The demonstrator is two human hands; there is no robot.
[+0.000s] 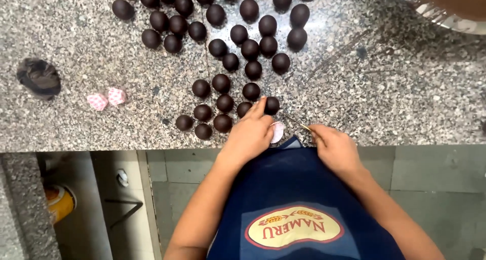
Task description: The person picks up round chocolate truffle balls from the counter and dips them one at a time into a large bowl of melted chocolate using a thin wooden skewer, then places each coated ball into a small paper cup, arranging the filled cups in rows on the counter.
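Chocolate balls [223,52] lie on the counter [385,88], wrapped pieces [106,99] to their left.

I read this as a sweet-making kitchen: a speckled granite worktop [385,88] carries dozens of dark chocolate balls [223,83] in rows, 2 pink-wrapped sweets [106,98] lie aside, a steel bowl [445,14] sits at the corner, and I see a navy apron [298,189].

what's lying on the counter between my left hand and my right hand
In the head view, a small pale paper cup lies between the left hand and the right hand, touching the left; the right pinches a thin stick.
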